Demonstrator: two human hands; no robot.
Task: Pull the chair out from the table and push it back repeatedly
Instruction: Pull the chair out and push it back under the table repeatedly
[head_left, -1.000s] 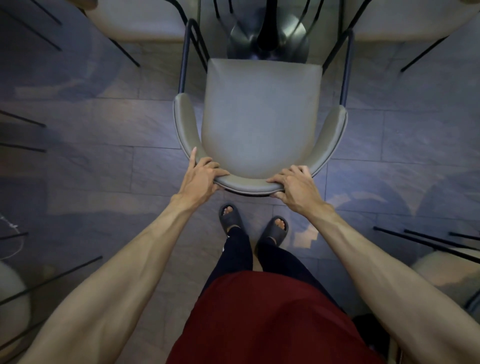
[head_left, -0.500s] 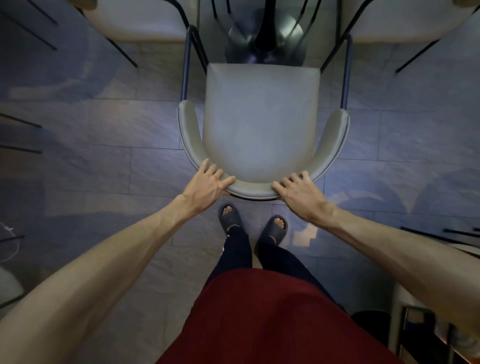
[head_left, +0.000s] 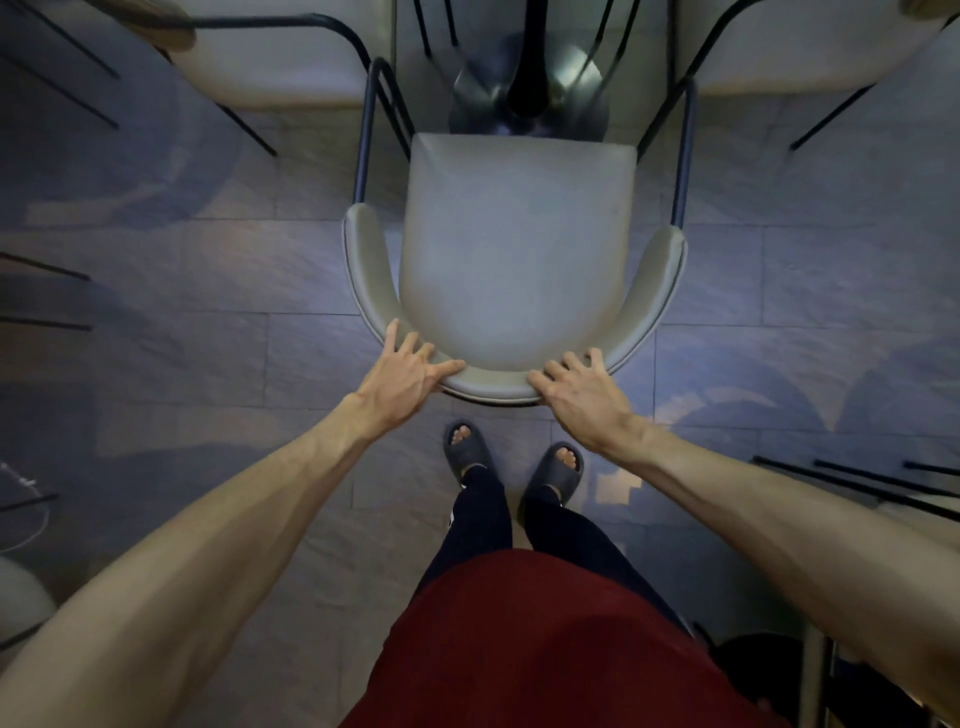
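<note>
A grey padded chair (head_left: 514, 244) with a curved backrest and thin dark metal legs stands right in front of me, seat facing away. The front edge of its seat reaches the round metal foot of the table (head_left: 530, 98). My left hand (head_left: 405, 379) lies on the left rear curve of the backrest with its fingers splayed, thumb along the top rim. On the right rear curve my right hand (head_left: 582, 389) presses with its fingers spread and only slightly bent over the rim. Neither hand wraps around the rim.
Two more pale chairs stand at the table, one at the far left (head_left: 270, 62) and one at the far right (head_left: 779, 47). Thin dark chair legs (head_left: 857, 483) stick in from the right edge and from the left. My slippered feet (head_left: 467, 452) are just behind the chair on the tiled floor.
Both hands have loosened from a wrapped grip on the backrest to flat, splayed fingers resting against it. The chair itself has barely shifted.
</note>
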